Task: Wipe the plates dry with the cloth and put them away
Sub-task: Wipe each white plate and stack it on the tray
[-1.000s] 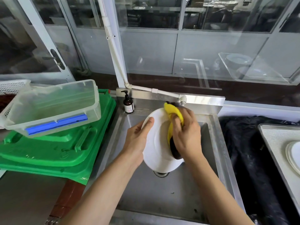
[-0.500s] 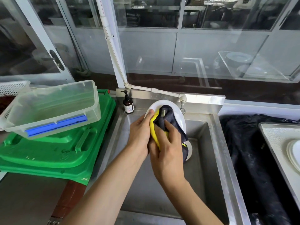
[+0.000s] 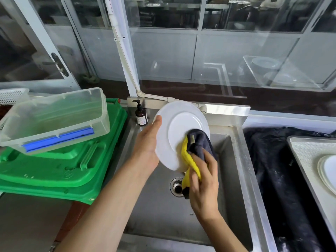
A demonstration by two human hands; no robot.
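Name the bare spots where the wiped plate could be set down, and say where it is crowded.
Free: the counter left of the stacked plates, and the sink floor around the drain. Crowded: the left side, where a clear bin sits on green trays.

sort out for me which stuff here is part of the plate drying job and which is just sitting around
Part of the job:
- white plate, held on edge over the sink by the left hand
- yellow and grey cloth, gripped by the right hand against the plate
- stacked plates at far right

Just sitting around:
- soap bottle
- clear plastic tub
- green trays
- white basket
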